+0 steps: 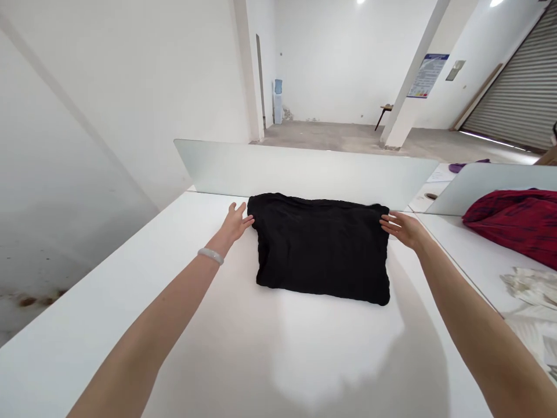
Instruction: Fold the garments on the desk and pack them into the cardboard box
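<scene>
A folded black garment (pixel 319 247) lies flat on the white counter (pixel 108 325), between the person's 2 grips and nearer the far edge of the counter. The left grip (pixel 237 222), with a pale bangle (pixel 210 256) on its wrist, is open with fingers spread, its fingertips touching the garment's far left corner and holding nothing; the right grip (pixel 402 227) is also open, slightly curled, with its fingertips at the far right corner and no visible pinch. A dark red cloth (pixel 509 226) lies well apart to the right, in front of a clear upright panel (pixel 491 188).
</scene>
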Tool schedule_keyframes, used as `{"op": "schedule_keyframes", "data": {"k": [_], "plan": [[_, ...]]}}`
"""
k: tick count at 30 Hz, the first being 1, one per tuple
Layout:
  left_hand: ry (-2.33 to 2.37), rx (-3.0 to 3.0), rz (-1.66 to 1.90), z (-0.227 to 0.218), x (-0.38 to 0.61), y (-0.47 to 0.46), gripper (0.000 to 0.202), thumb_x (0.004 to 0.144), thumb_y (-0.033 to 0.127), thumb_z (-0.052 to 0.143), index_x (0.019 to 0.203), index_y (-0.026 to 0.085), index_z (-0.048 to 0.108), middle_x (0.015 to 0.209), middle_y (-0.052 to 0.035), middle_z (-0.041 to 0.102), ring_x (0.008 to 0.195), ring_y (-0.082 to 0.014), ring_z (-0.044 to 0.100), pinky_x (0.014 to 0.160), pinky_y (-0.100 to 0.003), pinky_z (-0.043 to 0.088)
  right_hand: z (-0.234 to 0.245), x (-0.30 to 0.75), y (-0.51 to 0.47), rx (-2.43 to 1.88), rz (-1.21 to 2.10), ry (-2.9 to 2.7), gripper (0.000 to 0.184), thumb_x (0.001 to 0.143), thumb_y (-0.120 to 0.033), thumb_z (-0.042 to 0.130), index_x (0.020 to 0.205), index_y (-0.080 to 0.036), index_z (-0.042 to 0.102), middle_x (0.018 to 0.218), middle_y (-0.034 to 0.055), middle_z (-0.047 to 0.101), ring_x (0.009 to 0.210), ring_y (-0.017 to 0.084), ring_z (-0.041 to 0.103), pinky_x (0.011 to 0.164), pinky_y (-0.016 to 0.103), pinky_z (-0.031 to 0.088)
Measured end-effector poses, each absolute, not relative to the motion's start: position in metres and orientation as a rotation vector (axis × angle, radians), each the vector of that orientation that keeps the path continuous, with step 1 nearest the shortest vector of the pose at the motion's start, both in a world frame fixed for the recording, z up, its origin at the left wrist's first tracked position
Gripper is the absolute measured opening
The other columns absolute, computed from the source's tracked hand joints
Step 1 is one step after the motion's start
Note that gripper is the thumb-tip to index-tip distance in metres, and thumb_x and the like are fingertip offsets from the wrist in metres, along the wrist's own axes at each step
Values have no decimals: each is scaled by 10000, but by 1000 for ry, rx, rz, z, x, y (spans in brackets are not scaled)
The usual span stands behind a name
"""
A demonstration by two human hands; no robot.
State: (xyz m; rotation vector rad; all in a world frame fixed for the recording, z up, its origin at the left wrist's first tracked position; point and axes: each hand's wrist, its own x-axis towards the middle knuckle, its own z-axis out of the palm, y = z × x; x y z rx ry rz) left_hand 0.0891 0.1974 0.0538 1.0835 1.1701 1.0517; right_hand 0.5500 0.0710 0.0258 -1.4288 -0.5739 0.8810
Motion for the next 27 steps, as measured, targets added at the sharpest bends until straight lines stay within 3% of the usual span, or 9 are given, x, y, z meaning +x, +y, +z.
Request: {"op": "schedule_keyframes", "data": {"k": [3, 5, 7, 10, 14, 20, 27], "plan": [[1283, 1177, 961, 38, 88, 191, 492, 771, 421, 638, 1195, 229, 480, 1041, -88, 588, 915, -188, 612, 829, -348, 490, 6, 555, 60, -1802, 690, -824, 174, 783, -280, 630, 906, -158, 620, 971, 105, 676, 801, 157, 658, 731, 275, 550], [1315, 1267, 853, 36, 89, 182, 421, 754, 486, 639, 1045, 197, 543, 902, -63, 610, 797, -171, 613, 762, -328, 498, 3, 554, 50, -1996, 584, -991, 202, 791, -330, 613, 878, -149, 632, 873, 99, 686, 719, 156, 652, 670, 268, 535], [1304, 1402, 694, 39, 91, 167, 476, 763, 594, 574, 1003, 185, 538, 803, -48, 615, 722, -170, 611, 688, -312, 501, 6, 549, 38, -2158, 532, -1149, 280, 796, -417, 590, 860, -148, 633, 775, 88, 687, 642, 164, 646, 625, 281, 520], [1277, 1615, 530, 40, 95, 136, 622, 780, 685, 463, 1173, 203, 457, 799, -40, 618, 737, -191, 621, 639, -298, 494, 13, 529, 15, -2285, 647, -1306, 477, 778, -561, 556, 1014, -151, 613, 670, 69, 673, 571, 185, 637, 575, 302, 507], [1332, 1881, 458, 29, 97, 95, 752, 785, 626, 503, 1385, 230, 282, 800, -19, 592, 719, -199, 586, 619, -296, 441, 12, 488, -22, -2230, 813, -1487, 697, 773, -619, 522, 1308, -178, 463, 566, 10, 611, 562, 192, 615, 576, 308, 493], [1354, 1948, 598, 25, 79, 43, 480, 885, 421, 358, 1328, 239, 394, 651, 34, 399, 555, -138, 412, 510, -250, 312, -5, 439, -78, -2045, 585, -1551, 481, 799, -506, 476, 1173, -217, 565, 552, -42, 483, 516, 153, 514, 549, 295, 441], [1334, 1871, 424, 39, 21, -60, 403, 877, 421, 380, 1227, 278, 520, 683, 17, 528, 550, -138, 425, 559, -255, 354, -11, 407, -197, -2047, 1016, -1431, 516, 794, -477, 500, 1199, -163, 562, 490, -46, 498, 469, 134, 524, 536, 254, 445]]}}
